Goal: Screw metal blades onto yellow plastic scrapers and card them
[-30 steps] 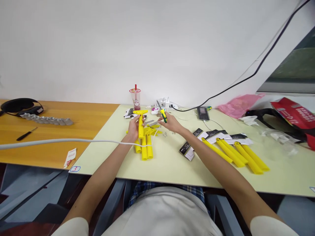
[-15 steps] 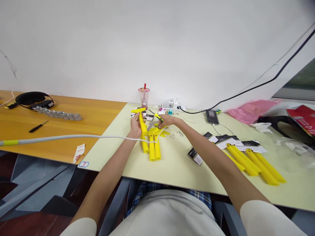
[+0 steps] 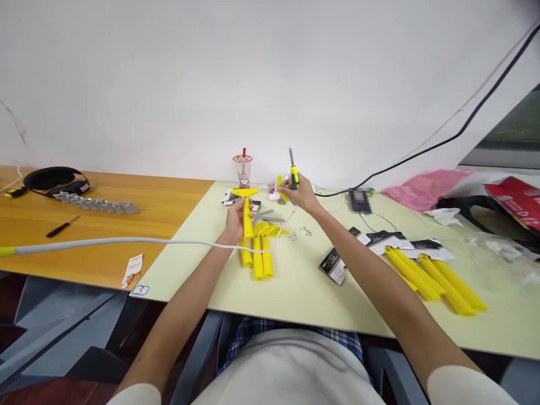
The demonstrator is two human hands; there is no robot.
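My left hand (image 3: 235, 224) is wrapped round a yellow T-shaped scraper handle (image 3: 247, 220), its wide head pointing away from me. My right hand (image 3: 304, 196) is raised and closed on a screwdriver (image 3: 294, 174) with a yellow-and-green grip, its shaft pointing up. Between the fingertips of that hand is also a small flat yellow plastic piece (image 3: 280, 187). Below the hands lie several yellow scraper handles (image 3: 257, 264) and grey metal blades (image 3: 273, 219). Tiny screws (image 3: 306, 231) are scattered to the right of the blades.
A drink cup (image 3: 243, 171) with a red straw stands by the wall. White cables and plugs (image 3: 274, 197) lie behind my right hand. More yellow handles (image 3: 447, 287) and black-and-white packages (image 3: 335, 265) are on the right. A white cable (image 3: 169, 241) crosses in front of my left forearm.
My right hand has risen from the blades and handles, lifting the screwdriver upright and the small yellow piece. My left hand still holds the handle, now slightly lower and turned more face-on.
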